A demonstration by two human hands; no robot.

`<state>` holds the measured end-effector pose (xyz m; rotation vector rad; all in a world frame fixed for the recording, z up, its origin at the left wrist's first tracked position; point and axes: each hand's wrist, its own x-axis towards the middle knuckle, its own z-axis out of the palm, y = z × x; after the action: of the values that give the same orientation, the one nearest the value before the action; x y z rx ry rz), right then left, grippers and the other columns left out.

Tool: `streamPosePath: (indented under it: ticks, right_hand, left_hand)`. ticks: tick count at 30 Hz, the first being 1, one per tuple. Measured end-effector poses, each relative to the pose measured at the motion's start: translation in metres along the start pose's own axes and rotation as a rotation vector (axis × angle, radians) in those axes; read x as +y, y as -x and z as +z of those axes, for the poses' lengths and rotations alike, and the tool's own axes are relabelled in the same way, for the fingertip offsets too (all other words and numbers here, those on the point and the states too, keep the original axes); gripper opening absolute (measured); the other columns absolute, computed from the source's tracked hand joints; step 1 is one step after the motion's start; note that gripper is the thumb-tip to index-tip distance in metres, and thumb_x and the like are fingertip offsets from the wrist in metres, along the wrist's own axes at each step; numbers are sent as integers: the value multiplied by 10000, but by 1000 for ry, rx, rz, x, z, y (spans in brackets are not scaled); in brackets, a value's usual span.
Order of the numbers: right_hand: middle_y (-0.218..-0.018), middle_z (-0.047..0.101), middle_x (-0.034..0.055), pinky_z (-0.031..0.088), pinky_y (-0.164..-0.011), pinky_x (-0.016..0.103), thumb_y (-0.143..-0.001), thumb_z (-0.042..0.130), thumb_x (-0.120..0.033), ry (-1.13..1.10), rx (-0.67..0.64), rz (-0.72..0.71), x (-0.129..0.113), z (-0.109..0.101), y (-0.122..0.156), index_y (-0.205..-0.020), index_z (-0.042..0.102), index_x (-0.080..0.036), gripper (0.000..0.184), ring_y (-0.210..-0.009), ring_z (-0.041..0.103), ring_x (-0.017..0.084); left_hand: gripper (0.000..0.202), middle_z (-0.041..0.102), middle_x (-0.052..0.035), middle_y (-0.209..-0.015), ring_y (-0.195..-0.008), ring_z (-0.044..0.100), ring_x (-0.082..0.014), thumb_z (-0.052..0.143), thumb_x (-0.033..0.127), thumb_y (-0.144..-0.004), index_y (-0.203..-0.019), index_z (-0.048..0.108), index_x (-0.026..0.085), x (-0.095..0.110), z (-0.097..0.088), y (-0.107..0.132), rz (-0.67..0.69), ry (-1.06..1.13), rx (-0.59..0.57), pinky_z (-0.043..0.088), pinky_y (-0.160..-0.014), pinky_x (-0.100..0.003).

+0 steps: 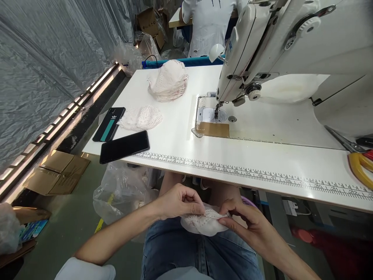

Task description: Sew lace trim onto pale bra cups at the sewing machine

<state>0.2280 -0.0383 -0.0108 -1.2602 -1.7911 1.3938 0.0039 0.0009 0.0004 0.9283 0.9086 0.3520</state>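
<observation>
Over my lap, in front of the table edge, a white eyelet fabric cup (204, 223) is stretched between both hands. My left hand (186, 204) pinches its left edge between thumb and fingers. At the other end, my right hand (240, 216) has thumb and forefinger closed on the fabric's edge. The dotted lace pattern faces up, and smooth white material shows below it. On the table lie a stack of similar pale fabric cups (169, 81) and, closer to me, a smaller lace piece (142, 118).
A sewing machine (250, 50) stands on the white table (175, 144), its needle area left of centre. Two phones (124, 147) lie at the left corner. Yellow-handled scissors (358, 159) rest at the right. A person in white (208, 27) sits beyond; cardboard boxes (56, 173) stand left.
</observation>
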Motion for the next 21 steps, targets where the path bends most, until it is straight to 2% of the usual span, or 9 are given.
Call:
streamPosePath:
  ticks: [4,9,16,21]
  right_hand:
    - [-732,635,28,475,-616,248,-867,585,-369,-34,2,-13,1,-2,0,-797,614,-227,162,-694,587,173]
    - [-794,647,44,501,-673,260,-870,578,-372,-122,21,7,3,-3,1,-806,634,-227,168,-776,614,195]
    - [-876,632,50,495,-727,269,-883,558,-362,-201,30,72,5,-4,3,-804,593,-210,175,-839,602,191]
    - [-977,622,65,484,-759,274,-909,521,-359,-229,14,101,7,0,2,-830,554,-211,171,-918,589,192]
  left_hand:
    - [348,644,-37,-685,-639,550,-103,717,455,-710,-724,697,108,0,1,0,15,-32,15,428,-605,-203]
    - [375,633,-37,-691,-656,544,-107,699,482,-723,-727,684,107,0,1,1,16,-14,10,416,-631,-215]
    - [397,632,-26,-711,-648,521,-94,735,498,-673,-719,657,111,-4,1,-1,-50,58,94,359,-597,-201]
    - [382,565,15,-633,-559,450,-58,722,486,-701,-696,618,118,-10,-5,1,-16,129,121,320,-530,-177]
